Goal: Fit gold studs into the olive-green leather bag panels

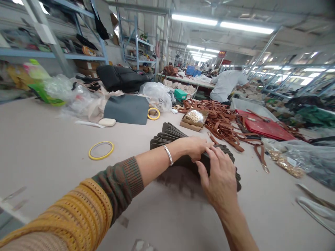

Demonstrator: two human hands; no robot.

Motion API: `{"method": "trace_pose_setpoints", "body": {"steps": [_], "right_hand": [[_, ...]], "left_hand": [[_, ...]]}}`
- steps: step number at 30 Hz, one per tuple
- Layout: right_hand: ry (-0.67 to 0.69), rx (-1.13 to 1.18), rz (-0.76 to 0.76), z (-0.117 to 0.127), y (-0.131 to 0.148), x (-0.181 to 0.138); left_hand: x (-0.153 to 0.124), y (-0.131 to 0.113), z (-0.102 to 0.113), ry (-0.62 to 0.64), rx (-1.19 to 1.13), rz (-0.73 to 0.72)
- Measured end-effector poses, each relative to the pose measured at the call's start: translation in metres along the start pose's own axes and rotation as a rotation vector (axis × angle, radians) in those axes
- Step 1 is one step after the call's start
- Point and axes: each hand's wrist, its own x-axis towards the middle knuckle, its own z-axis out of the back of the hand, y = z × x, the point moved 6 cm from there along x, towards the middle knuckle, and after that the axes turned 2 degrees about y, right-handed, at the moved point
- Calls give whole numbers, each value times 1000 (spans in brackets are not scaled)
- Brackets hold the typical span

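A row of dark olive-grey strap-like pieces (170, 134) stands fanned out in a curve on the table, their folded ends bunched closely together. My left hand (195, 146), with a silver bangle at the wrist, reaches across from the left and is closed on the middle of the bundle; its fingertips are mostly hidden. Against the bundle's right part lies my right hand (220, 170), fingers bent over the top edge and thumb on the near side. The fingers of both hands nearly meet there.
Yellow tape rolls (101, 150) and a grey sheet (127, 109) lie left. Behind the bundle are a cardboard box (192, 124) with gold-coloured pieces and piled brown straps (222, 120). Bagged metal fittings (288, 164) lie right. A person in white (226, 83) is farther back.
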Motion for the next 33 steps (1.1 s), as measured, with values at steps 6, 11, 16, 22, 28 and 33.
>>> {"method": "trace_pose_setpoints", "body": {"steps": [6,11,16,22,28,33], "right_hand": [[77,-167,4,-52,-32,-4],[164,-231,47,-71,-50,8],[280,-247,74,-101,-70,13],[345,-197,65,-106,-72,1],[374,-204,84,-101,-63,-9],[397,-223,95,-98,-56,-19]], "left_hand": [[12,11,0,-7,42,63],[31,35,-7,5,72,160],[62,68,-35,131,38,167],[75,90,-82,190,-166,171],[58,78,-89,162,-178,155],[44,64,-87,134,-110,170]]}}
